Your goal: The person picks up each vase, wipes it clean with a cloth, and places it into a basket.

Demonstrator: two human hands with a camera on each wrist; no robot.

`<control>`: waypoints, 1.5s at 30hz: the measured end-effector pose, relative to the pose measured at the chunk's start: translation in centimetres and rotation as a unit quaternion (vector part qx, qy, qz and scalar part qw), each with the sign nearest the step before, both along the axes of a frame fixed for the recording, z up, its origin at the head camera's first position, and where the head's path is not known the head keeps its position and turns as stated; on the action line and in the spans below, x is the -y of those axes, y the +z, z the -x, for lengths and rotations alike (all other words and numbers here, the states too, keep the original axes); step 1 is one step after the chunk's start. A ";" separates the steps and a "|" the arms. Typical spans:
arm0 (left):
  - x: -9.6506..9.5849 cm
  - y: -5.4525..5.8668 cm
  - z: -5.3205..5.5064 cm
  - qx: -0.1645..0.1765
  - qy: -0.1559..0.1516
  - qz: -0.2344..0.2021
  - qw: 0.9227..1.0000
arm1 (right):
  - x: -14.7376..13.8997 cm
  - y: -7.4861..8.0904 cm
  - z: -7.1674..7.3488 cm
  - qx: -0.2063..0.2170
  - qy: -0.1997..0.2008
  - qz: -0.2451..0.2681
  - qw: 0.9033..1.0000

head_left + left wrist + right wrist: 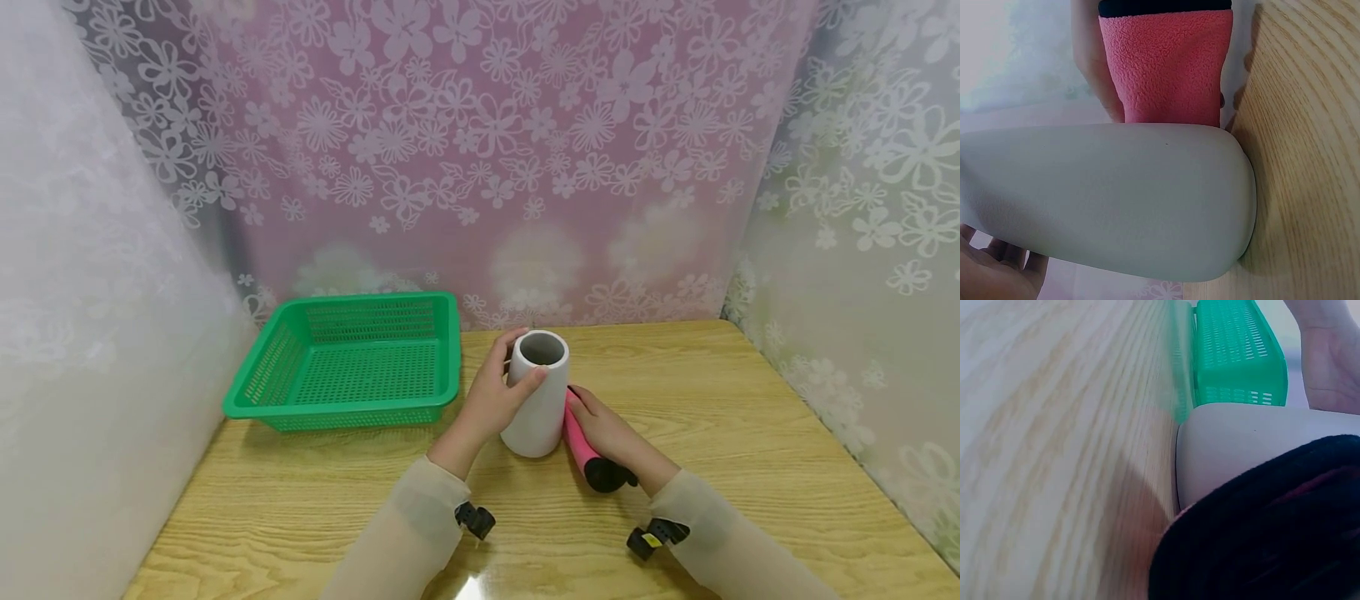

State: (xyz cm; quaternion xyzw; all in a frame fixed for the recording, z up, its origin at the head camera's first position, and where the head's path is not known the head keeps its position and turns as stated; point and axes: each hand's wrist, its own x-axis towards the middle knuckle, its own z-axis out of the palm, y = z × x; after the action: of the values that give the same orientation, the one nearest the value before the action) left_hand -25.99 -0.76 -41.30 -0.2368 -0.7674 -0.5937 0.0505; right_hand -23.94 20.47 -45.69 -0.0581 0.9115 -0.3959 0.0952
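Upright on the table (360, 508) stands a tall white vase (534, 421), its round mouth facing up. My left hand (495, 398) holds it near the top, thumb on the front below the rim and fingers round the far left side. Against the vase's right side leans a pink fleece bundle with black fabric trim (579, 442), gripped by my right hand (611, 433). In the left wrist view the fuzzy pink fleece (1166, 69) meets the vase wall (1116, 200). Dark folded fabric (1260, 531) fills the lower right of the right wrist view.
A green plastic basket (341, 411) with slotted walls sits at the back left, left of the vase. Behind the table hangs a pink flowered curtain (495, 167), with pale patterned sheets at both sides. Each wrist wears a small black camera.
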 end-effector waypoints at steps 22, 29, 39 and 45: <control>0.0 0.0 -0.1 0.003 -0.004 -0.005 1.000 | -2.8 3.4 -1.1 0.020 0.022 -0.013 0.999; 0.0 0.0 -0.1 0.005 -0.003 -0.005 1.000 | -2.8 5.3 -1.5 0.003 0.010 -0.020 1.000; 0.0 -0.1 0.0 0.009 -0.011 -0.014 1.000 | -2.6 8.0 -2.3 -0.028 0.008 0.005 1.000; 0.0 -0.1 0.0 0.003 -0.004 -0.012 1.000 | -2.4 9.8 -2.7 -0.051 0.008 0.041 0.998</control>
State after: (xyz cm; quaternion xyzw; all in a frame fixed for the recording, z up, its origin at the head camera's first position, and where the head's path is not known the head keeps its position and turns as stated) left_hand -26.00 -0.74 -41.39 -0.2377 -0.7596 -0.6034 0.0486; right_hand -21.26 22.89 -35.90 -0.0889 0.8977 -0.4288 0.0491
